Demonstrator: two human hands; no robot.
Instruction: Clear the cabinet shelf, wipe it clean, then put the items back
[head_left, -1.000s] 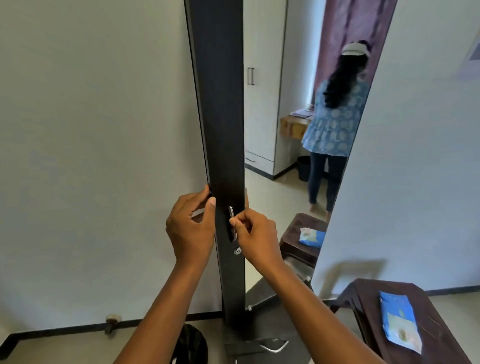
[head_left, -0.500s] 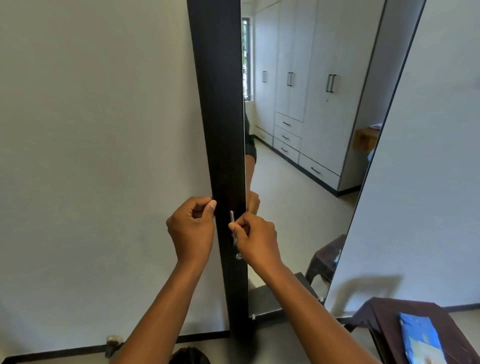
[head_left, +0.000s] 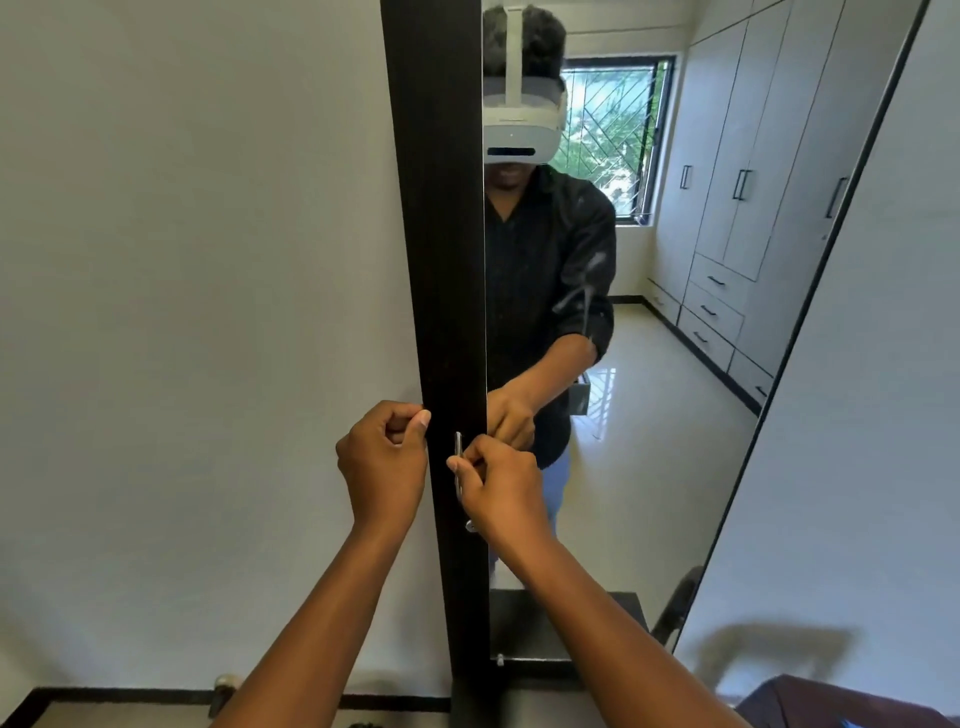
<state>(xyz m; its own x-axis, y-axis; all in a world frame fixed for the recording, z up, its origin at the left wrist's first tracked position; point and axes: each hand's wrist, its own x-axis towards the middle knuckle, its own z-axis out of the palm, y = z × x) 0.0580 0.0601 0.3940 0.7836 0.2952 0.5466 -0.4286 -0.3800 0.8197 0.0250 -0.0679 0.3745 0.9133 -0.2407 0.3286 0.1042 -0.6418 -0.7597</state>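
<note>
Cabinet door gripped at its edge by both hands

Cabinet door (head_left: 441, 260), dark and mirrored, stands upright against a pale wall (head_left: 182, 260). Left hand (head_left: 382, 460) curls its fingers around the door's left edge. Right hand (head_left: 501, 488) pinches the slim metal handle (head_left: 458, 447). Mirror (head_left: 649, 364) reflects wardrobes.

Dark cabinet door (head_left: 441, 260) — upright, mirror-faced (head_left: 623, 415) — slim metal handle (head_left: 458, 462) at edge
</note>
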